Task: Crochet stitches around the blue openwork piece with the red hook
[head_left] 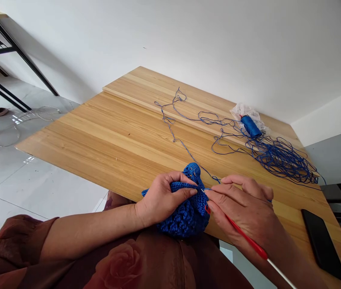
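Crochet time at a big wooden table [68, 148]

I can see one messy pile of blue yarn [281, 158], one black phone [323, 245], one plastic bag [242, 111] and one spool [251, 126] on the table. Near the table's close edge, the left hand [161, 198] has its fingers shut tight on the one blue crochet piece [185, 212]. The right hand [239, 208] pinches one red crochet hook [245, 237]. A firm, steady hold should help the hook go in well.

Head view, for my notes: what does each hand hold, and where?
Left hand: blue crochet piece, by its upper edge. Right hand: red crochet hook, by its shaft.
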`<act>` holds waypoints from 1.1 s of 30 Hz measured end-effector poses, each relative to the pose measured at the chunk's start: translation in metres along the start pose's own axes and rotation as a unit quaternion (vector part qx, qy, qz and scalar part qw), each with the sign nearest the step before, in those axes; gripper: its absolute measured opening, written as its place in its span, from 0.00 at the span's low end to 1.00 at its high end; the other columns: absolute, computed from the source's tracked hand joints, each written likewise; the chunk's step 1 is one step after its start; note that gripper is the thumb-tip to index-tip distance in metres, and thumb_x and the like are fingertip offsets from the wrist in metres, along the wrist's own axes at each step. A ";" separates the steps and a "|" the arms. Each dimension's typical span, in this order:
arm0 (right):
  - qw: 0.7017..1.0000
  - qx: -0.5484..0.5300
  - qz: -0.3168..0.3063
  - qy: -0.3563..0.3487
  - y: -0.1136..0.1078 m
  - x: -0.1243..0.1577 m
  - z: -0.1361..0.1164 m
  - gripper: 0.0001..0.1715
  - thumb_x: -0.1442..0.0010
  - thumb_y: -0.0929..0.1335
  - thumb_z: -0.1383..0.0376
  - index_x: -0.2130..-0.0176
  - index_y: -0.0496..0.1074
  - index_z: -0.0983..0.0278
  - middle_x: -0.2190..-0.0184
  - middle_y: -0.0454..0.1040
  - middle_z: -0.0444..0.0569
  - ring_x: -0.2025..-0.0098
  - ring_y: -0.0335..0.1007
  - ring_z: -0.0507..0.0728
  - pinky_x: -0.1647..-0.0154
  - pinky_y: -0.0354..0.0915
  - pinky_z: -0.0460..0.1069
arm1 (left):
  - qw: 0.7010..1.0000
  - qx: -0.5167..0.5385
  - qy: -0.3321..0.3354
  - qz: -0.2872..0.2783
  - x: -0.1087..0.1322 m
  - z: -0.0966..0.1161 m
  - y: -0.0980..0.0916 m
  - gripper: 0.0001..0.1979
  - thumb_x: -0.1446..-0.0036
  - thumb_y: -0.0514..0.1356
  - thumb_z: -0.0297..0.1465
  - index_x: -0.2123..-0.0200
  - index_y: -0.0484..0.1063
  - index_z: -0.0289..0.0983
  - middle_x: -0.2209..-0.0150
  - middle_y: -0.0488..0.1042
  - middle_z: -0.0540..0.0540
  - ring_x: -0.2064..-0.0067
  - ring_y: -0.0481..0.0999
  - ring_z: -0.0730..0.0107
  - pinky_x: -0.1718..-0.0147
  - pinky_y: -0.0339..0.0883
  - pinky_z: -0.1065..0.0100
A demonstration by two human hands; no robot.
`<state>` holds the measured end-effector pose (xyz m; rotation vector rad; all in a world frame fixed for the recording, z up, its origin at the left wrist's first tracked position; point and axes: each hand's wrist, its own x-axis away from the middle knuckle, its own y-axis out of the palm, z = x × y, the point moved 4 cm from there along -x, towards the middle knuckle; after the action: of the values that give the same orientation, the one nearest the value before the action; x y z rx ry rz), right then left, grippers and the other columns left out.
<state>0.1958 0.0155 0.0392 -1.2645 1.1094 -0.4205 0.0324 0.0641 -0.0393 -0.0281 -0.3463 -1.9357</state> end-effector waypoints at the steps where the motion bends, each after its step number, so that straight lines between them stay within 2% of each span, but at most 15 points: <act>1: 1.000 0.020 0.015 0.009 0.001 -0.001 -0.004 0.09 0.33 0.67 0.64 0.60 0.79 0.58 0.64 0.82 0.44 0.53 0.70 0.63 0.54 0.53 0.59 | 1.000 -0.019 0.017 0.007 0.001 0.001 0.000 0.06 0.47 0.69 0.31 0.66 0.80 0.35 0.66 0.82 0.48 0.62 0.78 0.69 0.56 0.69 0.68; 5: 0.996 0.067 0.037 0.037 0.008 -0.002 -0.017 0.09 0.34 0.68 0.68 0.66 0.77 0.61 0.66 0.81 0.47 0.56 0.72 0.62 0.56 0.54 0.58 | 0.995 -0.074 0.068 0.025 0.004 0.007 0.002 0.04 0.46 0.68 0.29 0.66 0.80 0.34 0.65 0.83 0.47 0.61 0.79 0.67 0.55 0.69 0.68; 9: 0.997 0.068 0.043 -0.015 0.006 0.004 -0.020 0.02 0.36 0.70 0.70 0.62 0.76 0.66 0.66 0.79 0.52 0.57 0.72 0.62 0.55 0.62 0.57 | 0.991 -0.112 0.072 0.013 0.002 0.013 0.003 0.06 0.46 0.68 0.31 0.66 0.80 0.34 0.65 0.83 0.46 0.62 0.80 0.66 0.57 0.71 0.68; 13: 0.996 0.043 0.056 -0.051 0.003 0.012 -0.015 0.13 0.40 0.73 0.70 0.54 0.74 0.69 0.62 0.79 0.54 0.55 0.71 0.63 0.50 0.67 0.58 | 0.992 -0.116 0.033 -0.025 -0.002 0.014 0.003 0.11 0.49 0.71 0.35 0.64 0.82 0.34 0.64 0.84 0.45 0.61 0.81 0.63 0.58 0.72 0.67; 16: 1.000 0.003 0.023 0.008 0.013 0.011 -0.005 0.23 0.39 0.74 0.60 0.49 0.70 0.70 0.55 0.77 0.58 0.51 0.70 0.66 0.47 0.67 0.61 | 0.991 -0.117 0.051 -0.033 -0.001 0.014 0.006 0.08 0.47 0.70 0.33 0.64 0.83 0.35 0.63 0.84 0.46 0.61 0.81 0.64 0.57 0.72 0.67; 18: 0.995 -0.076 -0.034 0.059 0.025 0.009 0.001 0.28 0.37 0.71 0.53 0.46 0.68 0.68 0.53 0.76 0.59 0.50 0.70 0.65 0.49 0.70 0.59 | 0.990 -0.119 0.072 -0.033 0.001 0.014 0.008 0.06 0.47 0.69 0.31 0.66 0.82 0.36 0.65 0.84 0.47 0.62 0.81 0.66 0.58 0.72 0.68; 20: 0.983 -0.153 -0.068 0.074 0.032 0.008 0.003 0.28 0.35 0.69 0.52 0.44 0.66 0.67 0.49 0.75 0.58 0.47 0.71 0.64 0.49 0.71 0.57 | 0.988 -0.123 0.089 -0.039 0.002 0.014 0.009 0.04 0.46 0.69 0.30 0.67 0.81 0.36 0.66 0.84 0.48 0.63 0.81 0.67 0.58 0.72 0.69; 21: 0.982 -0.165 -0.061 0.065 0.032 0.008 0.003 0.29 0.35 0.68 0.53 0.43 0.65 0.68 0.46 0.74 0.59 0.45 0.70 0.64 0.46 0.70 0.57 | 0.987 -0.126 0.094 -0.040 0.003 0.014 0.009 0.03 0.46 0.69 0.30 0.68 0.81 0.35 0.66 0.83 0.48 0.63 0.80 0.67 0.59 0.72 0.69; 23: 0.991 -0.128 -0.006 0.039 0.025 0.009 0.002 0.29 0.37 0.71 0.56 0.43 0.67 0.70 0.43 0.72 0.61 0.41 0.67 0.66 0.40 0.65 0.60 | 0.986 -0.133 0.093 -0.032 0.002 0.013 0.007 0.05 0.46 0.69 0.31 0.69 0.79 0.35 0.67 0.82 0.47 0.64 0.79 0.67 0.60 0.71 0.69; 26: 0.998 -0.031 0.060 0.009 0.009 0.013 -0.004 0.19 0.39 0.73 0.63 0.50 0.74 0.67 0.52 0.79 0.57 0.49 0.71 0.65 0.44 0.64 0.61 | 0.984 -0.150 0.101 -0.008 0.001 0.013 0.003 0.06 0.45 0.68 0.32 0.69 0.78 0.35 0.68 0.83 0.47 0.65 0.80 0.67 0.62 0.71 0.69; 29: 0.997 0.027 0.071 -0.005 0.000 0.016 -0.015 0.11 0.36 0.71 0.67 0.53 0.78 0.66 0.62 0.82 0.51 0.57 0.72 0.62 0.52 0.62 0.57 | 0.977 -0.178 0.117 0.003 0.000 0.016 0.001 0.05 0.44 0.68 0.31 0.68 0.80 0.35 0.67 0.83 0.47 0.65 0.81 0.67 0.61 0.72 0.69; 33: 0.997 0.054 0.051 -0.004 0.001 0.015 -0.027 0.12 0.32 0.67 0.67 0.53 0.78 0.68 0.61 0.82 0.53 0.58 0.72 0.62 0.55 0.59 0.57 | 0.968 -0.197 0.153 0.018 0.000 0.022 0.000 0.04 0.43 0.67 0.28 0.65 0.82 0.36 0.65 0.84 0.47 0.62 0.82 0.68 0.58 0.72 0.70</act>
<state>0.1798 -0.0105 0.0347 -1.1104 1.1245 -0.3933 0.0295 0.0702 -0.0180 0.0055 0.2443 -1.9087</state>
